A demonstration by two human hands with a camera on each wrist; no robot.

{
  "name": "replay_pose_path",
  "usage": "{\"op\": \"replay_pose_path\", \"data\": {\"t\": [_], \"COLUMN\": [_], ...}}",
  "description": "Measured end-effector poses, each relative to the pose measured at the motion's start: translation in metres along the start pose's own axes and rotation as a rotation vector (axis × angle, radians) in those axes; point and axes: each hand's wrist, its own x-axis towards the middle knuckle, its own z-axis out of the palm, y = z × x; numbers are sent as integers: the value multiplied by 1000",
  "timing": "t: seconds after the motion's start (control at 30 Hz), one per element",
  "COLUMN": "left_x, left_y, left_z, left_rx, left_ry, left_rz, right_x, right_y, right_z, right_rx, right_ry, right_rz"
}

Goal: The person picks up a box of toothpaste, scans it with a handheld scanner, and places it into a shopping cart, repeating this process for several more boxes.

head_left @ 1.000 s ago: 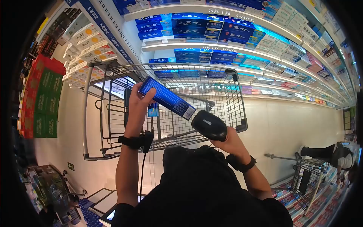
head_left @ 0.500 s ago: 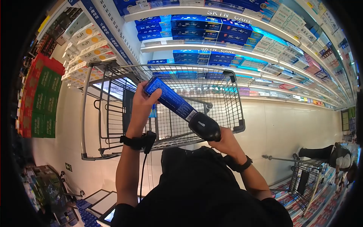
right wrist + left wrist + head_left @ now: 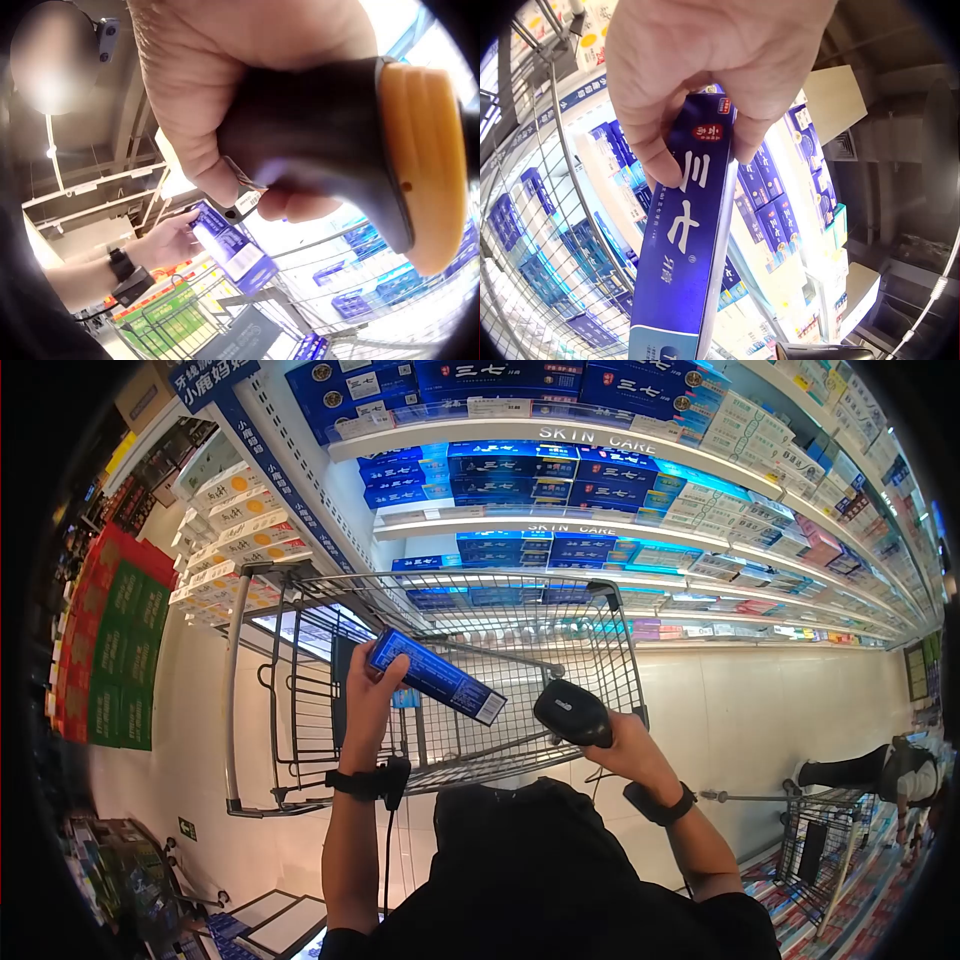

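In the head view my left hand (image 3: 370,700) grips one end of a long blue toothpaste box (image 3: 440,678), thumb on its upper face. The box slants over the shopping cart (image 3: 604,596), its barcode end pointing down toward the right. White lettering and a red emblem show on the box (image 3: 679,255) in the left wrist view. My right hand (image 3: 642,752) holds a black barcode scanner (image 3: 572,712), its head a short gap from the barcode end. The scanner's orange trim (image 3: 427,165) shows in the right wrist view, fingers wrapped around its handle.
Shelves (image 3: 600,440) packed with blue and white boxes run along the cart's far side. White boxes (image 3: 240,525) and green cartons (image 3: 125,635) are stacked at left. At lower right stands another cart (image 3: 815,850), with a person (image 3: 905,775) near it.
The scanner came up over the box's barcode end half a second ago, and has since drawn off to the right. The left hand keeps its grip on the box. The head view has shifted upward.
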Motion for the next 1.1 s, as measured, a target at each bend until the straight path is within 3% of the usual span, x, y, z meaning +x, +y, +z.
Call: {"op": "replay_pose_path", "data": {"t": [0.1,0.2,0.3,0.43,0.53,0.57,0.77,0.83,1.1], "left_x": [-12,-28,-42,-64,-80,-85,-107,-107,-99], "left_y": [1,6,10,25,32,34,48,49,49], "left_z": [-18,-32,-49,-58,-69,-72,-85,-84,-79], "left_rx": [-27,-41,-46,-100,-116,-118,-119,-147,-179], "left_ry": [70,170,253,354,401,424,524,543,550], "left_rz": [-14,2,-24,-30,-7,-12,-33,-26,-25], "right_x": [20,55,96,146,177,181,179,179,166], "right_y": [23,64,102,133,188,202,240,268,277], "right_z": [-23,-34,-32,-5,30,40,65,71,60], "right_rx": [-245,-482,-680,-595,-800,-880,-1043,-973,-1118], "right_ry": [-2,-131,-268,-430,-482,-480,-565,-483,-585], "right_rz": [40,83,-11,308,288,253,447,498,448]}}
